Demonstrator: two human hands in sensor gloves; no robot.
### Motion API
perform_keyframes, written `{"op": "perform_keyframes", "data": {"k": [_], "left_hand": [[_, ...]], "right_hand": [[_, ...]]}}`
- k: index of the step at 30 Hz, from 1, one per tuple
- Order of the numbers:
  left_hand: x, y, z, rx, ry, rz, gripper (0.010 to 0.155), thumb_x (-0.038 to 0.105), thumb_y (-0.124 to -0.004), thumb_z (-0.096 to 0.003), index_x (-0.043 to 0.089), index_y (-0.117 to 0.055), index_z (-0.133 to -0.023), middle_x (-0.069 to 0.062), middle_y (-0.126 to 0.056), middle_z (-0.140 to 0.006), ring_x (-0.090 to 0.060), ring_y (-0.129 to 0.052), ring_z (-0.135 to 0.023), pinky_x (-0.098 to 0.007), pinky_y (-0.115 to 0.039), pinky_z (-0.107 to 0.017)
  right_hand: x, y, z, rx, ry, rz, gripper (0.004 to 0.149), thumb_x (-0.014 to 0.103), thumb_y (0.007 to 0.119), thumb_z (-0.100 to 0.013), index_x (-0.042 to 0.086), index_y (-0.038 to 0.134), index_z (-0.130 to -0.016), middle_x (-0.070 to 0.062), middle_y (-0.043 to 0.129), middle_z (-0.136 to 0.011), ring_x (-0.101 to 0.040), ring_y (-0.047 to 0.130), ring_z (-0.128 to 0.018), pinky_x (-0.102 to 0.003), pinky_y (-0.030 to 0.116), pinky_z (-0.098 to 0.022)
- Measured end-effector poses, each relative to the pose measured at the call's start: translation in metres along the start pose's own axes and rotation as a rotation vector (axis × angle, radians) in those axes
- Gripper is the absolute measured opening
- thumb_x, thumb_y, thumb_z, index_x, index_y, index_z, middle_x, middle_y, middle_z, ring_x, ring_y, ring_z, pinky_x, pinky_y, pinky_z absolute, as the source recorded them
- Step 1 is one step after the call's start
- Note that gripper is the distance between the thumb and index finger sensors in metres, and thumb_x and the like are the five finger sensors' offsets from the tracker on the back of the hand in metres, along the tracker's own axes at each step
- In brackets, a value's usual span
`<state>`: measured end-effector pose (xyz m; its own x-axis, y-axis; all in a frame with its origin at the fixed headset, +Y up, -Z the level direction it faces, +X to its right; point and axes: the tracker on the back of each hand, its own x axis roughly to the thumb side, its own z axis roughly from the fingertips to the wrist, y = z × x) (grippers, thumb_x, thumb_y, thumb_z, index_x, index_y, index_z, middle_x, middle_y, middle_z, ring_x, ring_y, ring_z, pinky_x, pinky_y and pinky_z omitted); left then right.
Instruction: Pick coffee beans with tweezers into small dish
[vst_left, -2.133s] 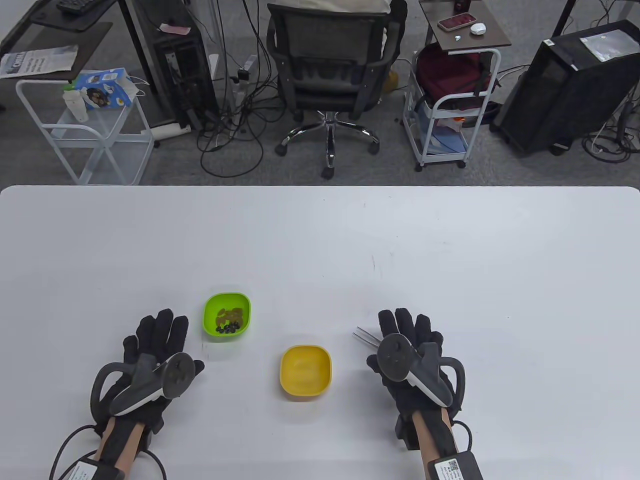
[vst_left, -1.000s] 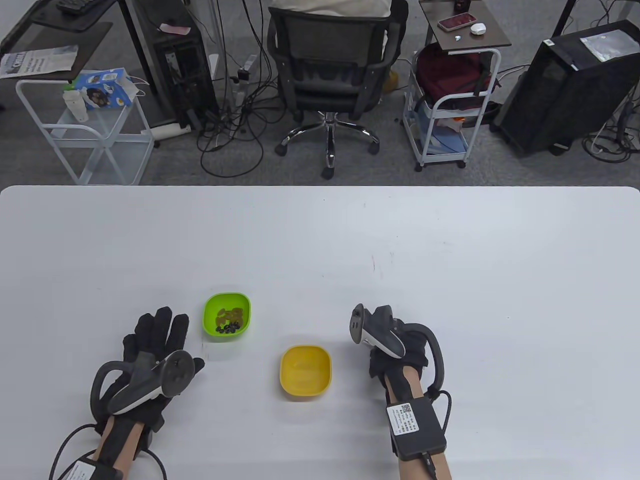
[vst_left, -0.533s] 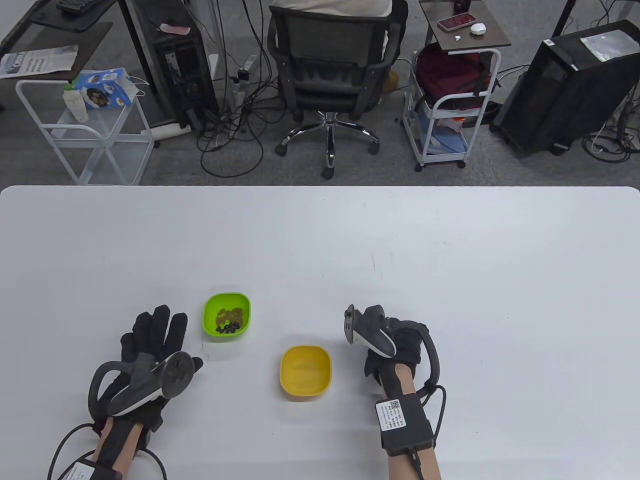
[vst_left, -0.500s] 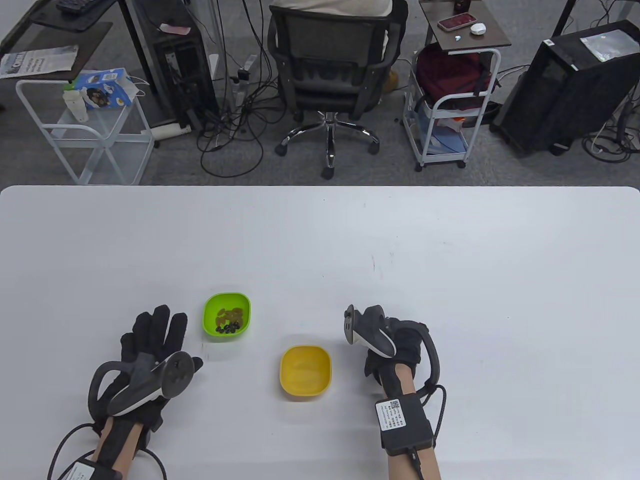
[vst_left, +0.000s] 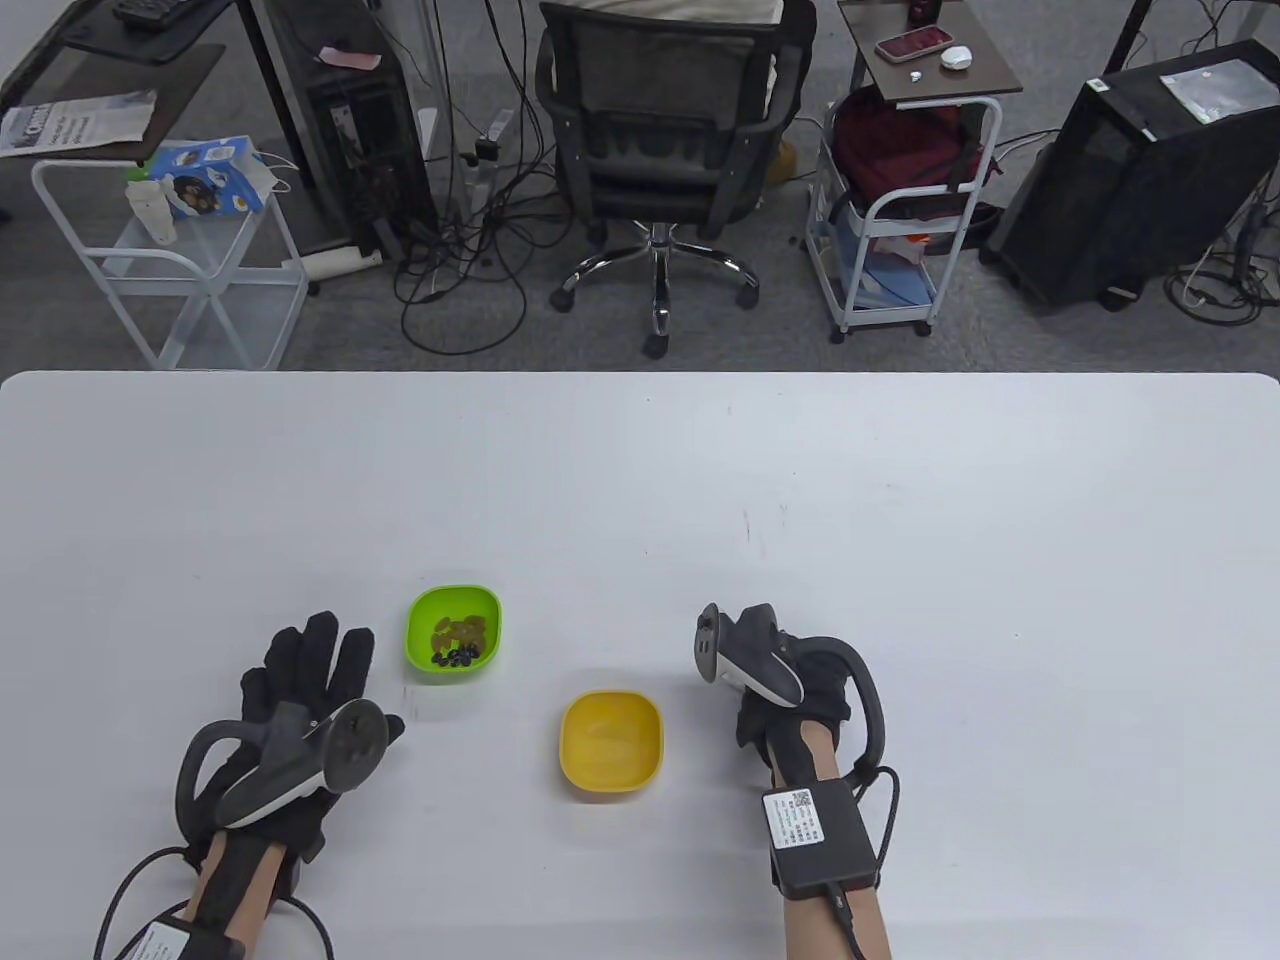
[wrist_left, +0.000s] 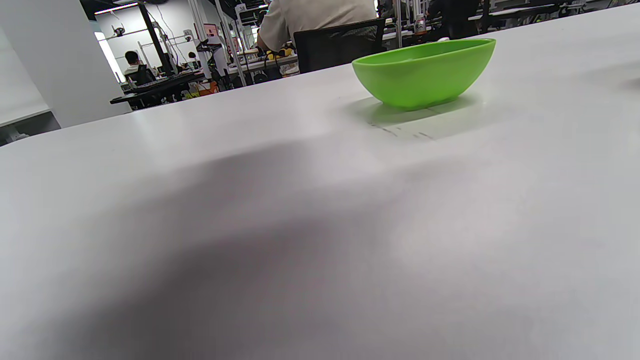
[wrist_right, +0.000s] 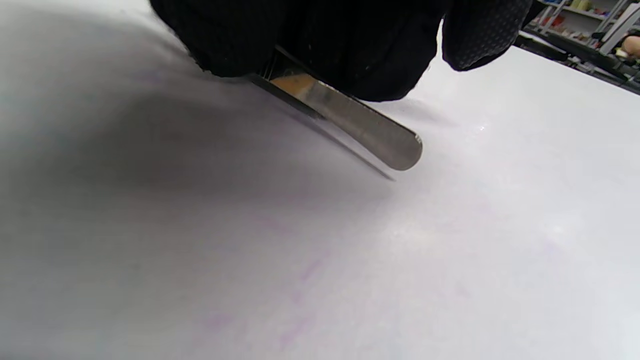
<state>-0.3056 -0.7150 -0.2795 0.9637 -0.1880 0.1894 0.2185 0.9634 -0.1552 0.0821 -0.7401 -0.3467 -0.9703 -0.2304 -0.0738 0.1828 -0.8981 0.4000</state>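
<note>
While the left hand (vst_left: 300, 700) is laid flat on the white table (vst_left: 900, 480) with fingers spread and nothing held, the right hand (vst_left: 795, 690) is curled closed around the tweezers (wrist_right: 350, 117). In the right wrist view the metal tweezers are seen gripped under the gloved fingers (wrist_right: 480, 35), with the rounded back end sticking out just above the table surface; the tips are hidden. In the table view the tweezers are not visible. The coffee beans (vst_left: 458, 656) are piled dark in the near part of the green bowl (vst_left: 452, 600), beside some tan pieces. The yellow dish (vst_left: 611, 775) is placed between the two hands, nearer the right one, apart from the green bowl. The left hand is just beside the green bowl, not touching it.
</note>
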Motion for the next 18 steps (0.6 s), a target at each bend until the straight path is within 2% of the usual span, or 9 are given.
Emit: {"op": "perform_keyframes", "data": {"k": [4,12,18], "left_hand": [[-0.001,0.001,0.000,0.037,0.009,0.001,0.087,0.057,-0.048,-0.0568,0.008,-0.021,-0.124,-0.031,-0.018,-0.129,-0.061,-0.043,-0.116,-0.073,-0.049,-0.079],[-0.001,0.002,0.000,0.021,0.007,-0.001,0.086,0.057,-0.049,-0.0569,0.009,-0.023,-0.124,-0.031,-0.020,-0.130,-0.060,-0.046,-0.117,-0.072,-0.050,-0.079],[-0.001,0.002,0.000,0.019,0.008,-0.001,0.086,0.057,-0.049,-0.0569,0.009,-0.023,-0.124,-0.031,-0.020,-0.130,-0.060,-0.045,-0.117,-0.072,-0.050,-0.079]], "right_hand": [[-0.004,0.000,0.003,0.002,-0.019,-0.058,0.048,0.037,0.071,-0.049,0.022,0.063,-0.094,-0.001,0.081,-0.089,-0.029,0.087,-0.074,-0.060,0.061,-0.076],[-0.010,-0.007,0.018,-0.022,-0.068,-0.064,0.049,0.037,0.069,-0.050,0.019,0.061,-0.094,-0.005,0.085,-0.095,-0.029,0.095,-0.079,-0.057,0.068,-0.074],[-0.019,-0.011,0.030,-0.067,-0.110,-0.116,0.050,0.036,0.068,-0.050,0.016,0.059,-0.094,-0.004,0.091,-0.089,-0.026,0.101,-0.072,-0.054,0.073,-0.071]]}}
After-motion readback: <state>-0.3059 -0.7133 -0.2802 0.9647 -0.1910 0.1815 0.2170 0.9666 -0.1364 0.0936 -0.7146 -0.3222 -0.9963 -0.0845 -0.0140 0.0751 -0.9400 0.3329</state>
